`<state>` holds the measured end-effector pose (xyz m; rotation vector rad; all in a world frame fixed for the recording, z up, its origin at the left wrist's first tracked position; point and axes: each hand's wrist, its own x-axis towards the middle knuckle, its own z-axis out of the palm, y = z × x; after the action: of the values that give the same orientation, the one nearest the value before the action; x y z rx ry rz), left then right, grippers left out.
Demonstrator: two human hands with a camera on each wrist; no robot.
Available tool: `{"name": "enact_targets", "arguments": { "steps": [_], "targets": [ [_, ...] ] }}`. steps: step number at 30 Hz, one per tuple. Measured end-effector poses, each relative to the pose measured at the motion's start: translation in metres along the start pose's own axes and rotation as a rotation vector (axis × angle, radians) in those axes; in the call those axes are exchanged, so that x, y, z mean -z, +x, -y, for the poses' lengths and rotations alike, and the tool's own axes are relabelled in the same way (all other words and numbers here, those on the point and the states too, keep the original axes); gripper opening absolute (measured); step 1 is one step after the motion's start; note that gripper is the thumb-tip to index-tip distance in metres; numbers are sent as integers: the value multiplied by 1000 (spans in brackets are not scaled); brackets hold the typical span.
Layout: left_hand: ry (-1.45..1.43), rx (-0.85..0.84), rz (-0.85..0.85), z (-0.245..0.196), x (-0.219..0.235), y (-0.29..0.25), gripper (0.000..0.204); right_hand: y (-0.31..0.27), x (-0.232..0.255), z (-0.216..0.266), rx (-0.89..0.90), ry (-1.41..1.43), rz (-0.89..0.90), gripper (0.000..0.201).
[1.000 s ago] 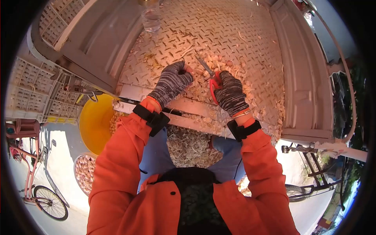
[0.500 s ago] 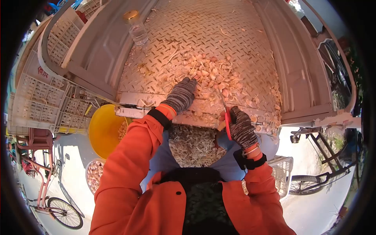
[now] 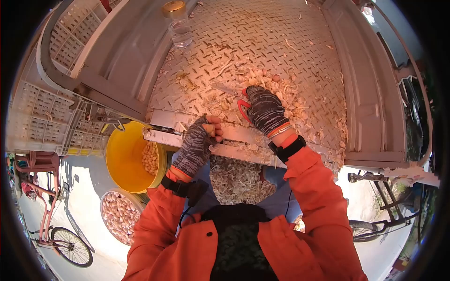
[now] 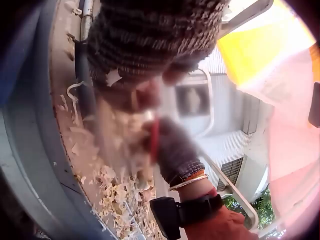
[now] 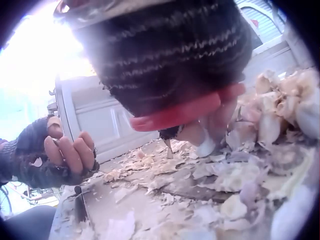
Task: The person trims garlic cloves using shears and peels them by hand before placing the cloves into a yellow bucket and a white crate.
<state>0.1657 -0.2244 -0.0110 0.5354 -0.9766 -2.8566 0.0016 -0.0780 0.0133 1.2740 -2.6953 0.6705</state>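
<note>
Metal bed [image 3: 253, 33] holds peelings [image 5: 225, 177]; right fingers [image 5: 192, 134] clamp scissors [image 3: 243, 110]; left fingers [image 5: 73, 156] curl, contents unclear.

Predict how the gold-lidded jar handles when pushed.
The jar looks smooth, so likely stiff and slippery. It's taller than wide, so a push near the gold lid might tip it. Raised tread on the metal bed may catch its base.

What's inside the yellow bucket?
Pale cloves lie heaped at one side of the yellow bucket. The bottom beneath them, and anything else they cover, can't be seen.
</note>
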Motion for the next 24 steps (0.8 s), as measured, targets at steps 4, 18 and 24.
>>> {"name": "enact_targets", "arguments": {
  "steps": [4, 18, 24],
  "targets": [
    [422, -34, -36, 6, -22, 26, 24, 2, 7, 6, -32, 78, 18, 33],
    [488, 126, 122, 35, -82, -62, 32, -152, 96, 42, -73, 313, -189, 38],
    [565, -32, 86, 58, -93, -91, 26, -194, 112, 48, -167, 254, -89, 31]
  ]
}}
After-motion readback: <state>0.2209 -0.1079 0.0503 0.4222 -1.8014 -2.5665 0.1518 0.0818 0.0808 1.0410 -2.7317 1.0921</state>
